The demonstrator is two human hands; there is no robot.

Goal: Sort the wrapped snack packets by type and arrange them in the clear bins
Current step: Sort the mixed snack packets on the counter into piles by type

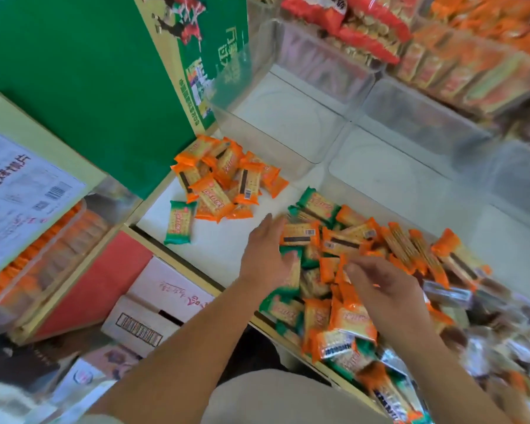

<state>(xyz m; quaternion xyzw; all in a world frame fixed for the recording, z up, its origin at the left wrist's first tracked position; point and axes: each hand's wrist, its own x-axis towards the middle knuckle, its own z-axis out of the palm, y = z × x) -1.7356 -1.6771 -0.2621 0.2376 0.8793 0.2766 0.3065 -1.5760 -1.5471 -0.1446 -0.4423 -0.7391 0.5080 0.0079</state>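
Our left grip [266, 255] lies released, fingers straight, at the near-left edge of the mixed pile [349, 240] of orange and green packets on the white table [221, 249]. Our right grip [383, 289] hovers over the pile's middle with fingers curled, but blur keeps us from telling whether it pinches a packet. Well apart to the left sit a sorted orange heap [224, 182] and one lone green packet [179, 221], and the clear bin [288, 117] behind them looks empty. We judge the main risk to be sweeping: a broad push with the left grip could drag green packets into the orange heap, or knock packets off the table's near edge, which the pile crowds right up to. The slick wrappers may also slip from a hurried pinch.
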